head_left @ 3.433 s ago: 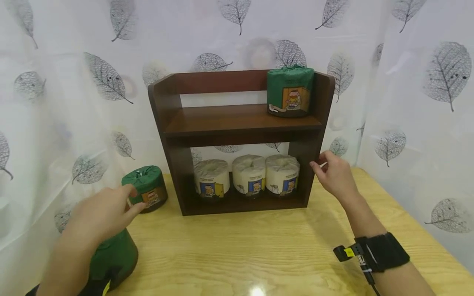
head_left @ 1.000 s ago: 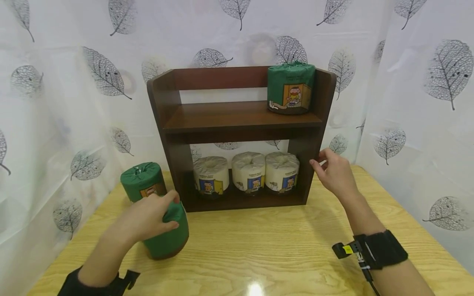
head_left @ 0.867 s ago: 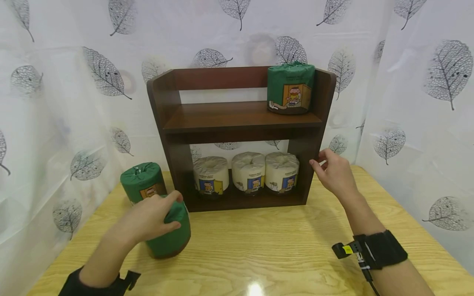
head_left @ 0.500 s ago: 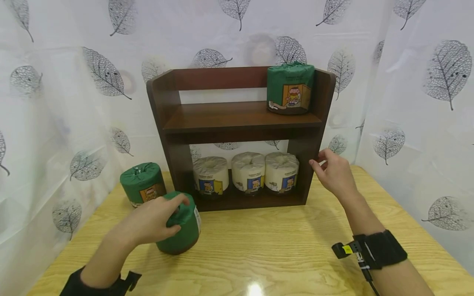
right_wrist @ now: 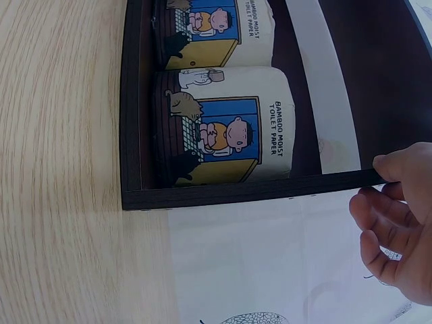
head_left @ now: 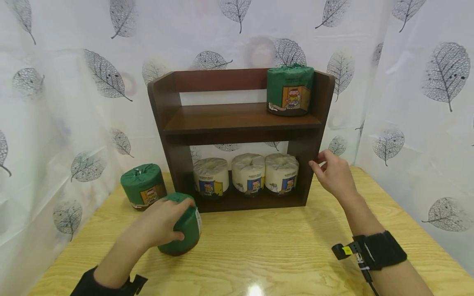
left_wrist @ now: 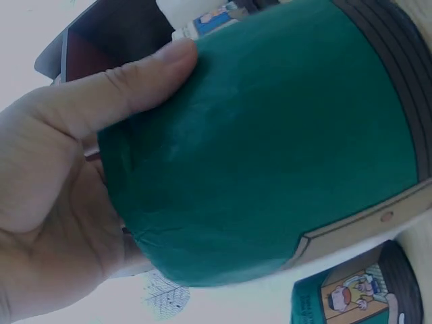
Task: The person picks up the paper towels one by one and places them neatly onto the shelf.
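Note:
My left hand [head_left: 157, 224] holds a green-wrapped toilet paper roll [head_left: 189, 228] by its upper part, at the table's left, before the shelf's left side. In the left wrist view, the thumb lies along the roll's wrapper [left_wrist: 270, 135]; the other fingers are mostly hidden behind it. With thumb and curled fingers, my right hand [head_left: 335, 174] pinches the right side panel of a dark brown two-tier shelf [head_left: 240, 117]. The right wrist view shows the thumb on the panel's edge [right_wrist: 270, 191]. A second green roll [head_left: 143, 185] stands left of the shelf.
Three cream toilet paper rolls [head_left: 249, 174] stand in a row on the lower tier. Another green roll [head_left: 290, 90] occupies the upper tier's right end. Leaf-patterned curtains [head_left: 392, 102] surround the wooden table [head_left: 252, 246].
The left hand has brought the green roll from the near left toward the shelf's lower left; over the last half second it shifted only slightly. The right hand has stayed on the shelf.

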